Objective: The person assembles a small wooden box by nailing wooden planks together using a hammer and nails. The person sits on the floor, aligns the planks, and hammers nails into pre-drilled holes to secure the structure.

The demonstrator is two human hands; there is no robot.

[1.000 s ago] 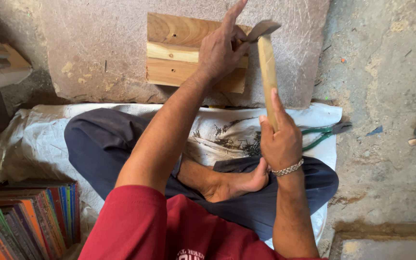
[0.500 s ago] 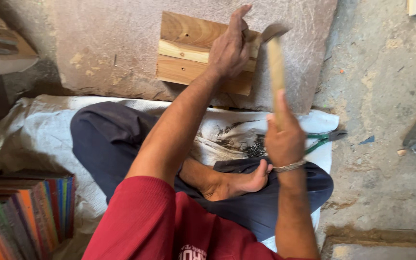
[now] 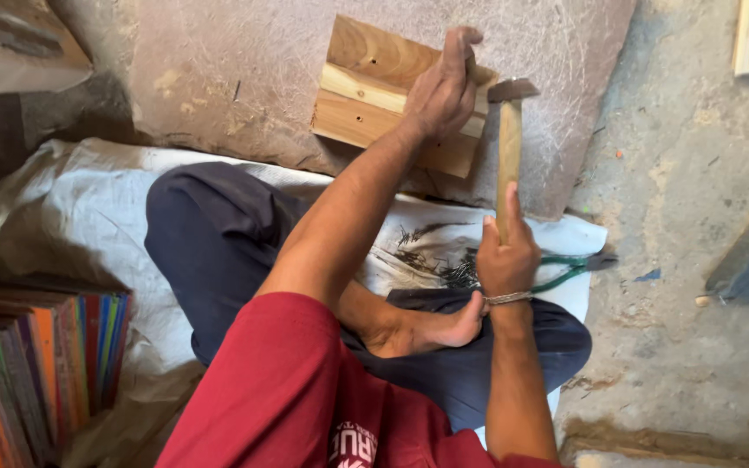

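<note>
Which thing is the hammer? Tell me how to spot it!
Find the big grey-brown stone slab at the top, with the stacked wooden pieces lying on it. Just right of the wood, the right hand holds the hammer upright. It alone has a long pale wooden handle topped with a dark metal head.
</note>
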